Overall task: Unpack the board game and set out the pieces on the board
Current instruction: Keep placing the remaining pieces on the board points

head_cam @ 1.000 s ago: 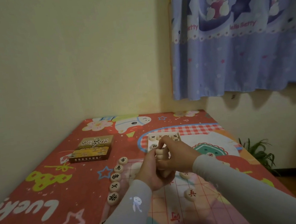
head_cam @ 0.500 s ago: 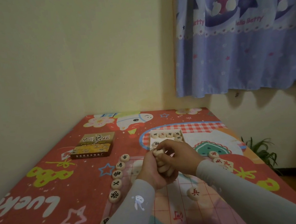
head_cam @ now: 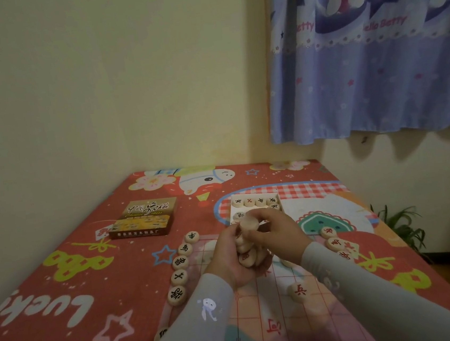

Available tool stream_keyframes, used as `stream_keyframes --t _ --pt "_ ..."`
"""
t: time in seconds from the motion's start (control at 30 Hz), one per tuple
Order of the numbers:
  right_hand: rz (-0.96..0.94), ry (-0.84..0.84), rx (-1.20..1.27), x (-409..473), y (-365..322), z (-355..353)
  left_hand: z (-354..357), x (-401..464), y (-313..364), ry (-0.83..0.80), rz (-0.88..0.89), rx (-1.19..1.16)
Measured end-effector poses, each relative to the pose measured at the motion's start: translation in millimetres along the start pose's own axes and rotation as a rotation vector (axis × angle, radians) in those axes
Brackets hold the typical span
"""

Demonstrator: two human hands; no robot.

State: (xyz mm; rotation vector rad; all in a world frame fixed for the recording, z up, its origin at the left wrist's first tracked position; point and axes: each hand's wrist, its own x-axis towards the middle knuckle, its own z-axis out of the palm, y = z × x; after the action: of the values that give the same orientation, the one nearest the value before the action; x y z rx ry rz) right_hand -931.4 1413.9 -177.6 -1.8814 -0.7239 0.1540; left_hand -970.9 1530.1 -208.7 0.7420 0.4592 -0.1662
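Observation:
A paper game board (head_cam: 264,321) with a red grid lies on the patterned red bed cover. My left hand (head_cam: 227,259) cups a stack of round wooden pieces (head_cam: 246,254) above the board's far end. My right hand (head_cam: 277,234) pinches the top piece (head_cam: 249,222) of that stack. Several black-marked pieces (head_cam: 179,262) line the board's left edge. Red-marked pieces (head_cam: 334,242) sit along its right edge, and one red piece (head_cam: 299,291) rests on the grid. Behind my hands a white tray (head_cam: 255,203) holds more pieces.
The game's box lid (head_cam: 145,217) lies to the left near the wall. A blue curtain (head_cam: 367,52) hangs at the right. A green plant (head_cam: 402,229) stands on the floor past the bed's right edge.
My hands stayed together over the board. The right hand's fingers have shifted onto the top piece of the stack. The camera has moved slightly nearer and lower.

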Motion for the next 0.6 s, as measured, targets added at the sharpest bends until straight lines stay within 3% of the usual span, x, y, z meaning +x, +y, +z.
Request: stream_keyframes --t 0.17,0.6 --pt "0.023 0.080 -0.006 -2 6 -7 -6 4 4 0.022 -0.010 -0.054" --pt "0.131 0.179 -0.380 -63 54 -69 9 -5 -20 -0.038 0.012 -0.060"
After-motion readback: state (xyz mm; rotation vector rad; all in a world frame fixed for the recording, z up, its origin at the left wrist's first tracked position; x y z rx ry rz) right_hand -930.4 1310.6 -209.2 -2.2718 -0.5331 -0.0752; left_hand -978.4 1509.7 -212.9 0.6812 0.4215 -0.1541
